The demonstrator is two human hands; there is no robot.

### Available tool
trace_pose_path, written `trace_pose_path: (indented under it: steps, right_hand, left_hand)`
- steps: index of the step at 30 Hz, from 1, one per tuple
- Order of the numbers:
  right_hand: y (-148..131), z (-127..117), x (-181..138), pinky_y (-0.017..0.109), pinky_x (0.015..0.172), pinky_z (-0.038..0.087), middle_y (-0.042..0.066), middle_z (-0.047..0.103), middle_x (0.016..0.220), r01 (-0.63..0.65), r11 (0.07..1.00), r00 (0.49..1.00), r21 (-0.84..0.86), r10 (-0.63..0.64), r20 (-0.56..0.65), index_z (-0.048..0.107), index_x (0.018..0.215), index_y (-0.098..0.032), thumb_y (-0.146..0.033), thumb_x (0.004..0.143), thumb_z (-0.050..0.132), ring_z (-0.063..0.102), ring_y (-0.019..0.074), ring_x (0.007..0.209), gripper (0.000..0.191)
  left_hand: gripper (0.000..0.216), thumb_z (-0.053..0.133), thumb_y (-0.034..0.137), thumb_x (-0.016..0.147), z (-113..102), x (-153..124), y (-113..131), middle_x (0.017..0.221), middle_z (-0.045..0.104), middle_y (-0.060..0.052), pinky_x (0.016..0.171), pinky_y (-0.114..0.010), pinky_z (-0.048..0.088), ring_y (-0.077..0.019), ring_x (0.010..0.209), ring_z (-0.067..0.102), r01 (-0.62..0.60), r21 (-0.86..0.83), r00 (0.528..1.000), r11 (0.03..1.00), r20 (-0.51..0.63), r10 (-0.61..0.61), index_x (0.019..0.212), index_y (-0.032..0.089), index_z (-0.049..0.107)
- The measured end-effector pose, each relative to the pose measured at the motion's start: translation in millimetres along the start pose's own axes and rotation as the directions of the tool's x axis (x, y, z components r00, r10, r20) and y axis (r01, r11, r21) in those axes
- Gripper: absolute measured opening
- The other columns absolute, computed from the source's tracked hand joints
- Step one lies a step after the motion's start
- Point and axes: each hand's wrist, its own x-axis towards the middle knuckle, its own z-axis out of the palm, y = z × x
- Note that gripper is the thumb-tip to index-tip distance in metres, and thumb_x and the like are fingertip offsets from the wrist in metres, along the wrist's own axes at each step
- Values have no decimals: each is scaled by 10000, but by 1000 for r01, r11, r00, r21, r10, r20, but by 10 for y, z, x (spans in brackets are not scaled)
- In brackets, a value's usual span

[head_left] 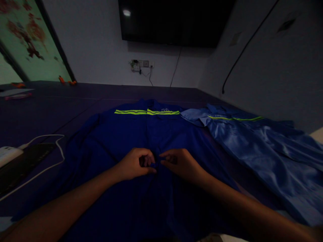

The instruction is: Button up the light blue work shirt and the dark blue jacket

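A dark blue work jacket [121,131] lies spread out, front up, with yellow-green reflective bands across its chest. Over its front opening, my left hand [137,163] is curled, a small fold of the blue cloth showing between its thumb and fingers. Just across the opening, my right hand [183,164] has its thumb and forefinger drawn in at the other front edge, with cloth between the tips. The two hands are close but apart. Shadow hides the exact fastening at the fingertips.
To the right lies a lighter blue shirt [252,144] with a thin yellow stripe, one sleeve touching the jacket. A white power strip [10,155] with a white cable [62,148] rests on a black item [30,164] at left. A wall screen [174,23] hangs behind.
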Motion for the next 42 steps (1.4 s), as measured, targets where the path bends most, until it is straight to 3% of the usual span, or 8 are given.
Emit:
trace_pose_path:
  steps: [6, 13, 21, 24, 31, 36, 42]
  right_hand:
    - [-82, -38, -4, 185, 491, 373, 5, 624, 646, 7, 985, 1000, 173, -10, 20, 603, 1042, -140, -260, 782, 506, 523, 92, 537, 302]
    - [-94, -46, 4, 173, 436, 330, -10, 600, 604, -29, 931, 999, 365, 15, 40, 593, 1032, -138, -327, 748, 571, 471, 68, 472, 342]
    - [-99, -23, 1, 216, 513, 430, -2, 617, 644, -74, 880, 995, 469, 32, 98, 564, 1043, -146, -374, 702, 626, 549, 96, 513, 415]
    - [-95, -18, 2, 216, 498, 433, -7, 604, 618, -101, 879, 992, 466, 52, 117, 558, 1027, -141, -408, 701, 622, 546, 96, 495, 427]
    - [-100, -5, -15, 166, 394, 312, -33, 488, 475, -100, 952, 988, 290, 60, 143, 518, 608, -135, -472, 705, 594, 451, 61, 416, 358]
    - [-122, 1, -37, 167, 393, 279, -34, 476, 479, -35, 983, 984, 181, 2, 178, 533, 602, -130, -493, 692, 598, 421, 54, 427, 380]
    - [-114, 14, -36, 168, 400, 277, -25, 493, 504, 24, 991, 983, 131, -47, 175, 556, 625, -125, -477, 735, 558, 416, 53, 443, 369]
  left_hand:
    - [273, 710, 309, 593, 0, 6, -24, 639, 541, 27, 547, -184, 386, -77, 598, 484, 41, -121, 999, 992, 39, -37, 776, 132, 609]
    - [170, 642, 237, 650, 25, 8, -69, 667, 595, -2, 570, -194, 405, -81, 600, 513, 15, -179, 999, 984, 51, -6, 768, 119, 613]
    - [196, 660, 271, 639, 44, -2, -39, 648, 547, 22, 544, -187, 386, -78, 588, 490, -26, -36, 1000, 999, -9, 26, 750, 128, 585]
    - [167, 639, 252, 652, 30, 0, -28, 665, 545, 19, 534, -184, 373, -75, 582, 479, -56, 32, 998, 998, -30, 57, 758, 133, 590]
    - [80, 609, 142, 606, 31, 3, -24, 623, 525, 32, 503, -170, 350, -68, 552, 467, -35, 12, 999, 999, -24, 35, 675, 129, 570]
    - [41, 553, 91, 601, 39, 5, -65, 603, 525, 33, 510, -172, 359, -64, 544, 465, -7, -101, 1000, 995, -12, 6, 623, 126, 547]
    - [22, 569, 105, 597, -5, 6, -54, 629, 507, 31, 512, -177, 355, -57, 549, 453, -70, -216, 997, 974, -4, 71, 603, 124, 559]
